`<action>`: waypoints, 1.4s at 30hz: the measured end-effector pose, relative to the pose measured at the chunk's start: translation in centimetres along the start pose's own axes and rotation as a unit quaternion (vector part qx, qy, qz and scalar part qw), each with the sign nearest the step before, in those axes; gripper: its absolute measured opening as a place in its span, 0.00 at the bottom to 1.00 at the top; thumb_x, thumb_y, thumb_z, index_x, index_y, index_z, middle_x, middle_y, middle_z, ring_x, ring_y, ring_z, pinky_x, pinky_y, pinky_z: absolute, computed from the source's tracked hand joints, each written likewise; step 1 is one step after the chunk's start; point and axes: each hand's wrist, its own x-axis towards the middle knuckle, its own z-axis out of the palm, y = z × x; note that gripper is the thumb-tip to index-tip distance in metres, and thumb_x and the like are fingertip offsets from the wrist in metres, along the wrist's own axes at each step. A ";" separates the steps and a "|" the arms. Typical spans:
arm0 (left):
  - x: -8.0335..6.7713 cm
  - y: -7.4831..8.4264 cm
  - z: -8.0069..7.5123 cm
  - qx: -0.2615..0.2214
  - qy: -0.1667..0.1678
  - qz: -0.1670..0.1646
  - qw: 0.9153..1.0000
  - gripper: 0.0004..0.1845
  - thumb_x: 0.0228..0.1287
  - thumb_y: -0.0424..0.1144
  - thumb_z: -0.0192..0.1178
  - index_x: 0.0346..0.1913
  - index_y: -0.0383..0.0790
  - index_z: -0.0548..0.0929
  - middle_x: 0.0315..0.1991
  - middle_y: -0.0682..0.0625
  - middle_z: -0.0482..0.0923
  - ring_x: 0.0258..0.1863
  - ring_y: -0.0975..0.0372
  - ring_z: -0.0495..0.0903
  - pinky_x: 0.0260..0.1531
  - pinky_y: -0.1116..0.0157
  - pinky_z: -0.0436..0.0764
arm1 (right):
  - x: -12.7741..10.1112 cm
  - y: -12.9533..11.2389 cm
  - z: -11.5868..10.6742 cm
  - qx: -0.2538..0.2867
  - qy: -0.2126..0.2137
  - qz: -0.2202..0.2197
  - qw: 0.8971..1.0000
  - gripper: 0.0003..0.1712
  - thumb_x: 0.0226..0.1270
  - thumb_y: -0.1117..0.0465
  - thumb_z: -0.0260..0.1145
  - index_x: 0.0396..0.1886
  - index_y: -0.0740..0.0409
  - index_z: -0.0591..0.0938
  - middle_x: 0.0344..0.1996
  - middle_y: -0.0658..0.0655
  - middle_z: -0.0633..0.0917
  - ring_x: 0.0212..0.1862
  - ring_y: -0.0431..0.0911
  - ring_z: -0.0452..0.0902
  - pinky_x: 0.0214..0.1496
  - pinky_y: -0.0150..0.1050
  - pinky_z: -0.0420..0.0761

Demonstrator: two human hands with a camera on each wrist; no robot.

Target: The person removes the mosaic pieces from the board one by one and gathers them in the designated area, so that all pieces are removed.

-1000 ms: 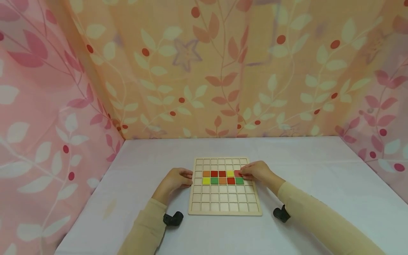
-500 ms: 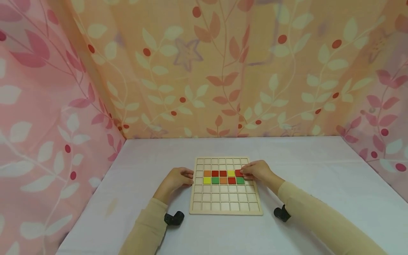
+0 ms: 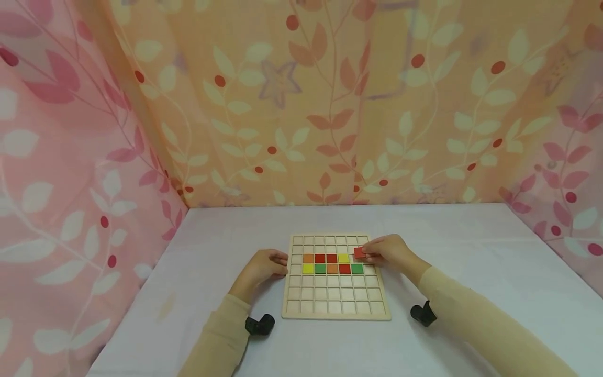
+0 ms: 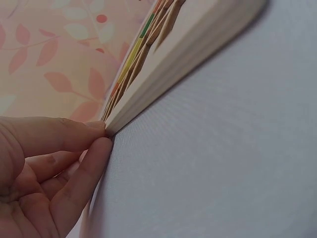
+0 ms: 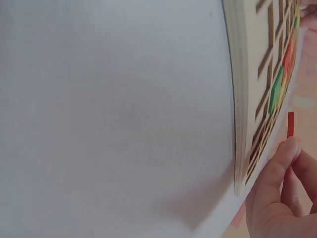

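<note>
A square wooden grid board lies flat on the table. Two rows of coloured square tiles sit in its cells: an orange tile, a yellow tile, a green tile and several others. My right hand pinches a red tile between thumb and finger, raised over the board's right side; the right wrist view shows this red tile edge-on above the fingertips. My left hand is at the board's left edge, where the left wrist view has its thumb and finger touching the rim.
White cloth covers the table. A floral curtain stands behind it, with pink patterned cloth at the left side. A black wrist device is on the left sleeve, another black device on the right one.
My right hand has lifted the red tile out of the upper row's right end and moved slightly right, leaving that cell bare. My left hand stays at the board's left edge.
</note>
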 end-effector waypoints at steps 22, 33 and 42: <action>0.4 0.0 0.2 -0.002 0.010 -0.007 1.000 0.19 0.48 0.20 0.64 0.47 0.30 0.80 0.36 0.43 0.78 0.30 0.62 0.78 0.33 0.65 0.82 | -0.4 0.2 -5.0 -0.015 0.007 -0.003 1.000 0.24 0.58 0.61 0.67 0.51 0.72 0.77 0.25 0.48 0.84 0.26 0.36 0.79 0.37 0.30 0.82; 0.2 0.2 0.3 -0.002 0.007 -0.010 1.000 0.19 0.48 0.20 0.64 0.47 0.30 0.79 0.36 0.43 0.78 0.30 0.61 0.78 0.33 0.66 0.82 | -0.4 0.8 -6.3 -0.001 0.016 0.005 1.000 0.27 0.56 0.62 0.68 0.53 0.73 0.75 0.25 0.48 0.83 0.26 0.36 0.79 0.35 0.29 0.81; 0.2 0.2 0.3 -0.002 0.007 -0.003 1.000 0.20 0.47 0.20 0.64 0.47 0.29 0.79 0.36 0.42 0.79 0.30 0.62 0.78 0.33 0.65 0.82 | -0.2 1.2 -7.8 -0.007 0.023 0.027 0.999 0.28 0.56 0.61 0.69 0.54 0.72 0.74 0.27 0.49 0.83 0.26 0.37 0.80 0.37 0.30 0.81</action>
